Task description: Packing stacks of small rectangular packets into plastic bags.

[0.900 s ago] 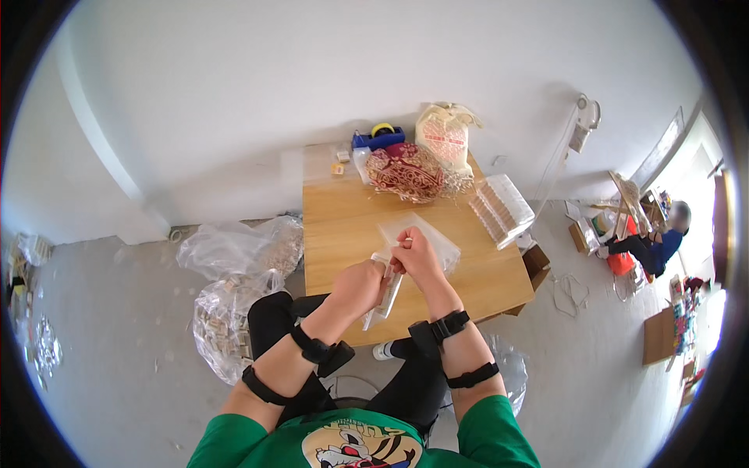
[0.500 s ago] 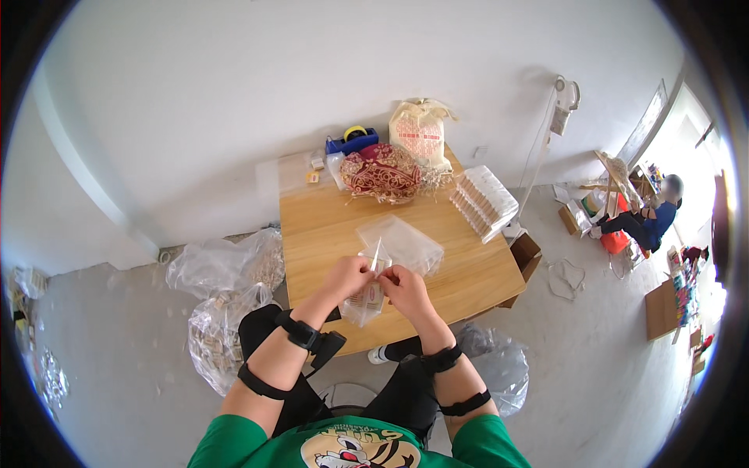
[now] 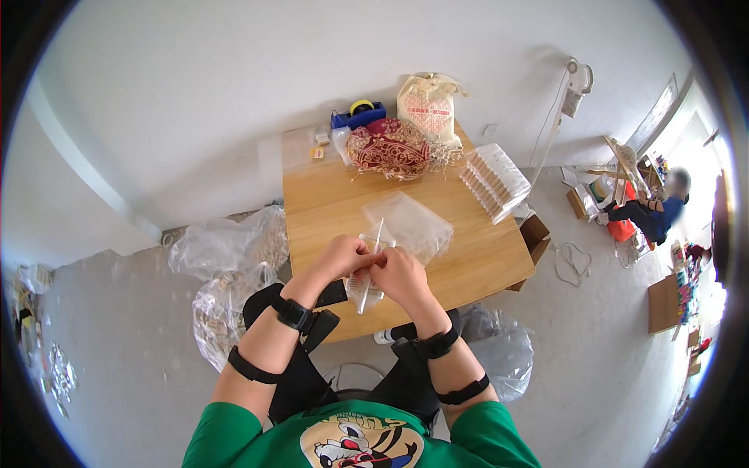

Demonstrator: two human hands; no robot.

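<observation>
**A:** Entry. What's in hand?

**B:** A small clear bag (image 3: 365, 282), held over the near edge of the wooden table (image 3: 476, 261), between the two hands. I read the left hand (image 3: 342, 257) as pinched on the bag's upper left, and the right hand (image 3: 398, 274) closed on its right side. A thin pale strip (image 3: 378, 235) stands up from where the fingertips meet; I cannot tell whether it is the bag's flap or a separate piece.

**A:** Why held so close in?

**B:** My judgement: both hands grip near the mouth so the thin film stays taut and the opening can be worked by the fingertips. The bag hangs down from that grip, free of the tabletop.

**A:** Around it?

**B:** Just beyond the hands, a flat stack of clear bags (image 3: 409, 225) lies on the table, within easy reach. Further back, a red and gold patterned pouch (image 3: 388, 147), a cream cloth bag (image 3: 427, 105) upright against the wall, and a blue tape dispenser (image 3: 357, 115). At the right edge, a wrapped pack of tan pieces (image 3: 495, 181) overhangs the table slightly.

**A:** Off the table?

**B:** Crumpled clear plastic sacks (image 3: 226, 257) on the floor at my left. Another person (image 3: 651, 214) sits well apart, far right.
</observation>
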